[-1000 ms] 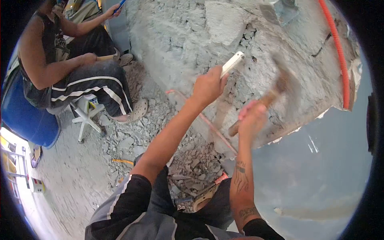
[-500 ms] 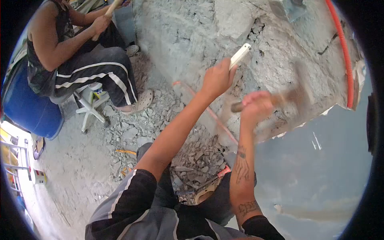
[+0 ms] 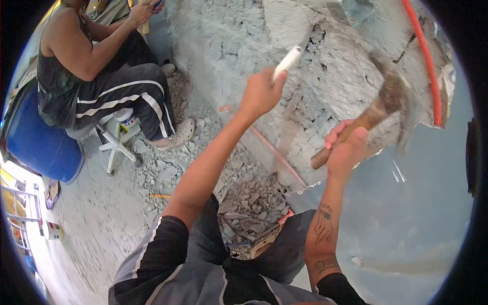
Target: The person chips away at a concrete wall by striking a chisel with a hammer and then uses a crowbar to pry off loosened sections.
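Observation:
My left hand (image 3: 262, 94) is closed round a short white bar (image 3: 288, 61), whose free end points up and right across the broken grey wall (image 3: 239, 35). What the bar's lower part looks like is hidden in my fist. In my right hand (image 3: 348, 150) is a hammer (image 3: 376, 112) with a worn wooden handle. Its brown metal head is smeared by motion, over the right side of the rough surface. The hammer and the bar are well apart, with a hand's width or more between them.
Rubble (image 3: 254, 198) lies between my legs and along the wall. A red corrugated tube (image 3: 427, 66) runs down the right, near a smooth grey surface (image 3: 406, 218). A co-worker (image 3: 66, 51) sits at left beside a blue barrel (image 3: 43, 134). A pinkish tube (image 3: 277, 155) crosses the wall's foot.
My right hand and the hammer have moved right and slightly down, away from the bar. My left hand has shifted a little left with the bar. The co-worker's hands have moved slightly.

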A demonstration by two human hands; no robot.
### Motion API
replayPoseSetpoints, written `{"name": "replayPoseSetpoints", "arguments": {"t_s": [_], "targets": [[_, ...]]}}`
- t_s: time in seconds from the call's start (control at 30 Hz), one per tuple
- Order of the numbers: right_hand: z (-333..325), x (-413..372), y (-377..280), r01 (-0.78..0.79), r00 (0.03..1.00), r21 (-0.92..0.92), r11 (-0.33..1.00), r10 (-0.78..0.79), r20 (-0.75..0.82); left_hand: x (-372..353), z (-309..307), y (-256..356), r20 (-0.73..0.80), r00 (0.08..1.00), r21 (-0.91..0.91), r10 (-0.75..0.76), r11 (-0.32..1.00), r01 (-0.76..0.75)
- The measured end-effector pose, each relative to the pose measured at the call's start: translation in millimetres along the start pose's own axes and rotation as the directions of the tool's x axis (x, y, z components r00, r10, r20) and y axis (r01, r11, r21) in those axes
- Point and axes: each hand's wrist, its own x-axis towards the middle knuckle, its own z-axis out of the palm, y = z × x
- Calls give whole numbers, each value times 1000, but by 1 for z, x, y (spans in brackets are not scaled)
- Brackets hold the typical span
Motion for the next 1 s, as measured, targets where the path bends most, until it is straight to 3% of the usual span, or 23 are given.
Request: {"name": "replayPoseSetpoints", "arguments": {"t_s": [0.07, 0.17, 0.27, 0.37, 0.5, 0.57, 0.6, 0.7, 0.73, 0.77, 0.8, 0.87, 0.9, 0.93, 1.0], "targets": [[-1, 0, 16, -55, 998, -110, 992, 57, 12, -2, 9, -4, 82, 943, 372, 321, 868, -328], [0, -8, 50, -88, 996, 28, 996, 89, -7, -6, 38, -19, 135, 901, 461, 413, 778, -426], [3, -18, 77, -135, 990, 151, 979, 140, -27, -2, 48, -29, 142, 919, 502, 369, 773, -388], [-1, -16, 112, -88, 995, 230, 969, 97, -25, -3, 47, -23, 142, 931, 556, 336, 751, -356], [21, -7, 133, 4, 996, 197, 980, 14, -90, 2, 43, -27, 145, 919, 590, 366, 714, -377], [24, -3, 133, -437, 899, 11, 899, 436, 45, 5, 41, -27, 176, 937, 591, 303, 728, -347], [24, -6, 127, -439, 898, 17, 898, 438, 45, 6, 40, -26, 181, 936, 595, 302, 724, -349], [25, -12, 115, -327, 940, 174, 929, 338, -39, 6, 37, -26, 201, 923, 592, 328, 710, -381], [23, -11, 121, -43, 990, 262, 964, 75, -116, 6, 38, -28, 195, 919, 586, 344, 711, -390], [24, -8, 126, 252, 958, 324, 912, -189, -215, 9, 38, -29, 188, 912, 580, 365, 708, -403], [24, -7, 130, 258, 956, 326, 910, -191, -223, 9, 38, -28, 194, 908, 580, 370, 704, -411], [24, -6, 140, 173, 970, 68, 982, -159, -182, 6, 39, -24, 161, 909, 567, 385, 718, -404], [29, 0, 144, -140, 980, -48, 989, 132, -148, 5, 38, -24, 161, 910, 565, 383, 720, -403], [20, 0, 144, -141, 980, -54, 988, 132, -148, 5, 38, -25, 168, 922, 578, 350, 722, -380], [7, 3, 129, -373, 927, -140, 917, 374, -17, 5, 37, -25, 172, 932, 591, 320, 723, -358]]}}
